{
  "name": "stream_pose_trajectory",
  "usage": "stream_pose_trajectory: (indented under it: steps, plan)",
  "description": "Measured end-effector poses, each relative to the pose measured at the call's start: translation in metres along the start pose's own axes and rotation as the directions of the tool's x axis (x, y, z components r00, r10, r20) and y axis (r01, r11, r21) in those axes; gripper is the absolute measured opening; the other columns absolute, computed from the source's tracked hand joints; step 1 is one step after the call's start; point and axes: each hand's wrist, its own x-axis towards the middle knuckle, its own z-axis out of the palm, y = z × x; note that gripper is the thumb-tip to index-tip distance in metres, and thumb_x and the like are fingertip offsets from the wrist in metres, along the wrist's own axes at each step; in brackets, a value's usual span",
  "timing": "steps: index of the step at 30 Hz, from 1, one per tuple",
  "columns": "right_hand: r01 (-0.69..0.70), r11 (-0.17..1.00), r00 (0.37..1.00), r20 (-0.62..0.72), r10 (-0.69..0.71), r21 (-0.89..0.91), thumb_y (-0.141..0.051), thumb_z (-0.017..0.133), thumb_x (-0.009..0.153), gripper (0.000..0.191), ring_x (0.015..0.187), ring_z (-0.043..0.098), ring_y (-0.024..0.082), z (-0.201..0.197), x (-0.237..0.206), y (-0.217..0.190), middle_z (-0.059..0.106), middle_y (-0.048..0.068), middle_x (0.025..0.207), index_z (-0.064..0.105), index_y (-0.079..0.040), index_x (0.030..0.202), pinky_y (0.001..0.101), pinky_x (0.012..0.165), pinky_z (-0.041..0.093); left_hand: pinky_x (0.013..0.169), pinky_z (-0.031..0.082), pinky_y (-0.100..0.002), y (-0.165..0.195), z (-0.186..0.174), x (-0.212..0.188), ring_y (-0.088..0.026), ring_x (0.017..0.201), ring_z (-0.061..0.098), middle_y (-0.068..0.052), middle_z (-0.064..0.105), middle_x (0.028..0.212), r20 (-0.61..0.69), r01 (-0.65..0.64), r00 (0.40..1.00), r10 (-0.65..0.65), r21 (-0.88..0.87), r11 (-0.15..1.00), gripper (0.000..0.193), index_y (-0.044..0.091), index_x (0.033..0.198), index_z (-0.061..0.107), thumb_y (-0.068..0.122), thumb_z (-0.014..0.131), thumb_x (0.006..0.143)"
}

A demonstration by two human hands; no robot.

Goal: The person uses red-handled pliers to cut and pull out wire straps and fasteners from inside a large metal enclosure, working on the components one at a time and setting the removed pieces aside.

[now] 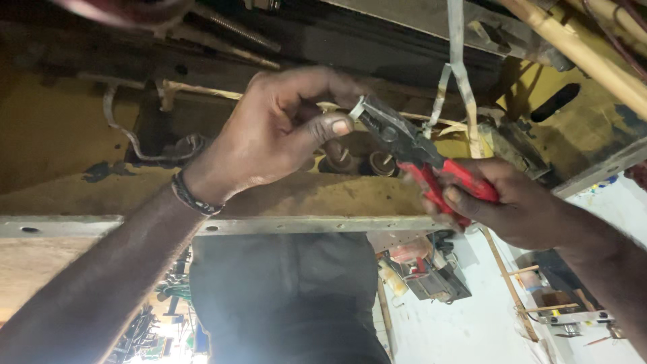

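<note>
At the left side of the view, a bare forearm with a dark braided bracelet [195, 197] on the wrist rises toward the middle. The left hand [273, 135] is closed in a pinch: the thumb and the first fingers press together around a small pale piece [356, 108], which looks like a short white tab or clip; its exact kind I cannot tell. This piece sits just at the tip of the pliers [404, 145], touching the closed nose of the tool.

The pliers have a dark grey metal head, worn and a little greasy, and red handles. They lie tilted, the nose up to the left and the handles down to the right. The right hand [512, 202] is wrapped around the red handles, and the fingers squeeze them together.

Behind both hands there is a yellow painted metal surface [60, 128] with chipped paint and a dark opening. Inside this opening I see round copper-coloured parts [381, 164] side by side, partly hidden by the left hand. A grey metal rail [283, 224] runs across below the hands. A pale strip [458, 61] hangs down above the pliers, and a light wooden stick [579, 50] crosses the upper right corner.
</note>
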Motion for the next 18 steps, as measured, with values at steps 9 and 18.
stream_pose_trajectory:
  steps: [9,18]
  plan:
    - [-0.033,0.966,0.955,0.292,-0.045,0.255,-0.030,0.053,0.111,0.041,0.071,0.060,0.016,-0.011,0.002,0.005,0.063,0.008,0.086,0.060,0.008,0.124,0.0338,0.061,0.055,0.064,0.064,-0.023,0.002,0.002,-0.003,-0.009,0.075,0.077,-0.008,0.075,0.092,-0.046,-0.064,0.996,0.076,0.221,0.973,0.017,-0.002,0.116,0.067,0.010,0.066,0.105]
    - [-0.320,0.727,0.847,0.527,-0.067,0.607,-0.030,0.062,0.105,0.058,0.078,0.059,0.019,-0.013,0.018,0.008,0.061,0.012,0.096,0.040,-0.001,0.150,0.0357,0.064,0.049,0.059,0.061,-0.024,-0.001,0.003,-0.005,-0.009,0.073,0.078,-0.005,0.074,0.084,-0.092,-0.016,0.995,0.042,0.267,0.964,0.018,-0.002,0.104,0.068,0.017,0.069,0.105]
